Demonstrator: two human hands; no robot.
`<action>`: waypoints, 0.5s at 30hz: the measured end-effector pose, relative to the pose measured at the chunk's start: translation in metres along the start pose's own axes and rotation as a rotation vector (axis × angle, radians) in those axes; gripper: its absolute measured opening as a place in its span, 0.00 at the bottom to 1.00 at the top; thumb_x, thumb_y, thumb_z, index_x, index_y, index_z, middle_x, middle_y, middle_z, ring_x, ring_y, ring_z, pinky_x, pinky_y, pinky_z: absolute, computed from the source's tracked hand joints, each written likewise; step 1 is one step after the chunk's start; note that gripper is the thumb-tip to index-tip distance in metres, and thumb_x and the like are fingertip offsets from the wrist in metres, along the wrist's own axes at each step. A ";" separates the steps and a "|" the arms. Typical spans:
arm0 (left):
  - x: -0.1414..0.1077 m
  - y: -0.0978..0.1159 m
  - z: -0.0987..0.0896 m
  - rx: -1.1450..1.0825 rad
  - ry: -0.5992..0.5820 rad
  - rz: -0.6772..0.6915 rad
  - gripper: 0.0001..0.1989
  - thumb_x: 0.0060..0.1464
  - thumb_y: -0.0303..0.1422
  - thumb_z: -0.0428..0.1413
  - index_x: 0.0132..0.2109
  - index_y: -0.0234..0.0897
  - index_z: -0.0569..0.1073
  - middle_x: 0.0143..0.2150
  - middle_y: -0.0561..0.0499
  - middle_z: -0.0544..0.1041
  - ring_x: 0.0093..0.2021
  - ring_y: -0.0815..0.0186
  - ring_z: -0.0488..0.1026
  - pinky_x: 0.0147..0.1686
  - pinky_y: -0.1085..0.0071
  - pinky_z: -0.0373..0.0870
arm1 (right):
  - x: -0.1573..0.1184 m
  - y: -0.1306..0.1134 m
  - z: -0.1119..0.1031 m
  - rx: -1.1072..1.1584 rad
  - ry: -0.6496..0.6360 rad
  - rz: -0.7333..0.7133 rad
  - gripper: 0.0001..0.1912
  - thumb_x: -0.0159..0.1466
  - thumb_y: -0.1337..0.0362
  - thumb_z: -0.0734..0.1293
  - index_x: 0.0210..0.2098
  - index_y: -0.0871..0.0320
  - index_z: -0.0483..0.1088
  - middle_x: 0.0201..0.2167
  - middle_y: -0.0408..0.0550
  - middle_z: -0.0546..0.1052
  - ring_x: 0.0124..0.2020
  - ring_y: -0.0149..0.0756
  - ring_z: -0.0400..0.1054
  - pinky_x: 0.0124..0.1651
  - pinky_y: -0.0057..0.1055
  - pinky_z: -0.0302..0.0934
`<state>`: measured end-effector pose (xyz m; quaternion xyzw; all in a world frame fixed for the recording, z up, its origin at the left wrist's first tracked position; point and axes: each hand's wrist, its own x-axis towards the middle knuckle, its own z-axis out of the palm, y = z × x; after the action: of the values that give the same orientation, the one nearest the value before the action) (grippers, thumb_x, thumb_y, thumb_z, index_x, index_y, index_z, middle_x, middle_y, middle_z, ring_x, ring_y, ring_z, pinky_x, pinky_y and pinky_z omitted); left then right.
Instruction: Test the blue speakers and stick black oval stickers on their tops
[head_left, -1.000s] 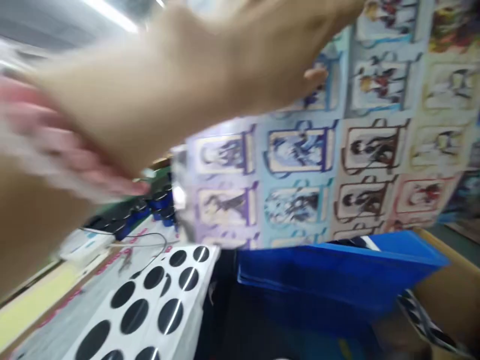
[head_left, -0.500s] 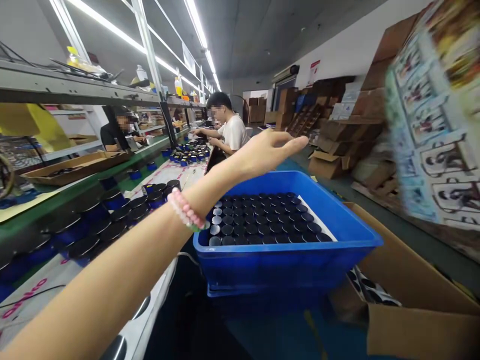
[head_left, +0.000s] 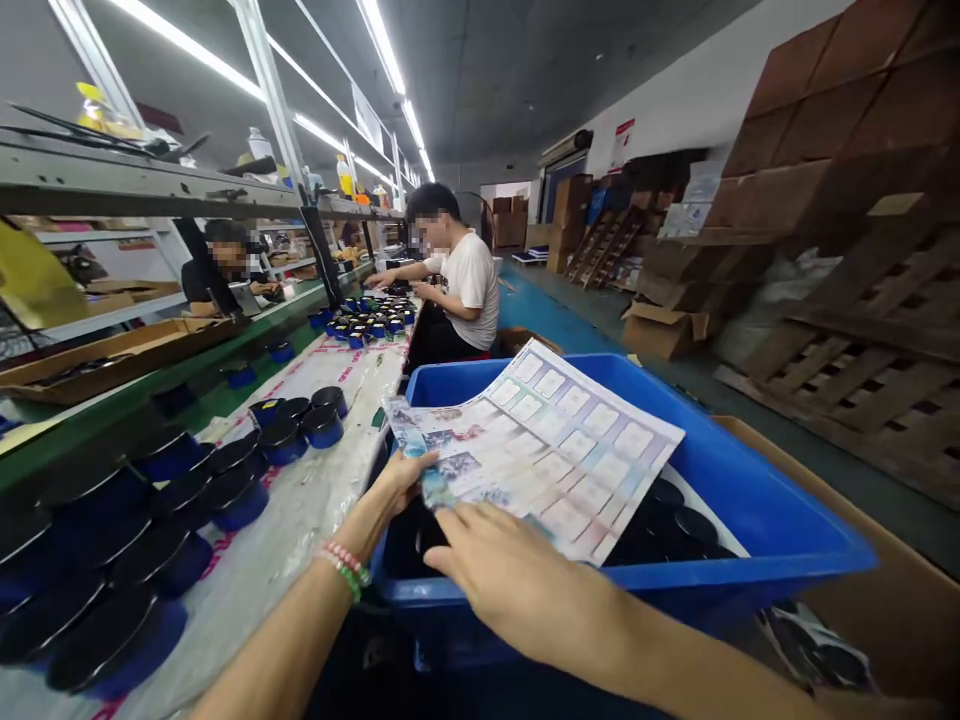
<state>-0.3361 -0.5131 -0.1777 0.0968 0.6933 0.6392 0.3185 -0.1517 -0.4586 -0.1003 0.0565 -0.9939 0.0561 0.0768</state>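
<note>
One sheet [head_left: 562, 430] over the bin [head_left: 637, 578]: left hand [head_left: 403, 476] clamps its edge; right hand [head_left: 517, 575], I can't tell its grip. Best held taut.

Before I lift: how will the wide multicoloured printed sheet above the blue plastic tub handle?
Likely flexible: the wide multicoloured sheet curves upward between the left hand and its far corner. Probably light for its size, since its edge looks thin. Maybe slippery, as whitish glare suggests gloss.

Left hand [head_left: 403, 474] pinched colourful printed sheet [head_left: 566, 445] by left side, right hand [head_left: 510, 565] right at near edge, all over blue plastic tub [head_left: 802, 535] with black discs [head_left: 695, 525]. Blue-and-black round pots [head_left: 322, 428] crowded bench [head_left: 300, 525], white-tee co-worker [head_left: 472, 275] beyond.
</note>
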 end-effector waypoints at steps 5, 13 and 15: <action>0.045 -0.001 -0.018 0.223 -0.002 -0.048 0.15 0.60 0.35 0.54 0.51 0.33 0.67 0.46 0.46 0.72 0.41 0.64 0.73 0.40 0.63 0.74 | -0.030 0.112 -0.004 0.226 -0.185 0.369 0.26 0.71 0.53 0.47 0.62 0.56 0.56 0.62 0.52 0.62 0.61 0.42 0.56 0.61 0.41 0.51; 0.059 0.001 0.026 0.823 0.147 0.131 0.35 0.54 0.35 0.58 0.64 0.41 0.52 0.69 0.42 0.42 0.65 0.43 0.46 0.60 0.39 0.49 | -0.051 0.276 0.074 0.121 -0.491 0.689 0.18 0.65 0.60 0.64 0.52 0.59 0.65 0.53 0.52 0.68 0.50 0.41 0.66 0.51 0.45 0.63; 0.057 -0.010 0.033 0.963 0.068 0.110 0.32 0.55 0.33 0.58 0.63 0.41 0.55 0.67 0.42 0.49 0.63 0.46 0.53 0.58 0.42 0.55 | -0.062 0.307 0.078 0.072 -0.459 0.778 0.16 0.65 0.60 0.64 0.51 0.58 0.66 0.52 0.51 0.69 0.48 0.40 0.67 0.49 0.43 0.64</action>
<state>-0.3586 -0.4565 -0.2048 0.2485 0.9142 0.2645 0.1804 -0.1393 -0.1587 -0.2185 -0.3078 -0.9298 0.1013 -0.1745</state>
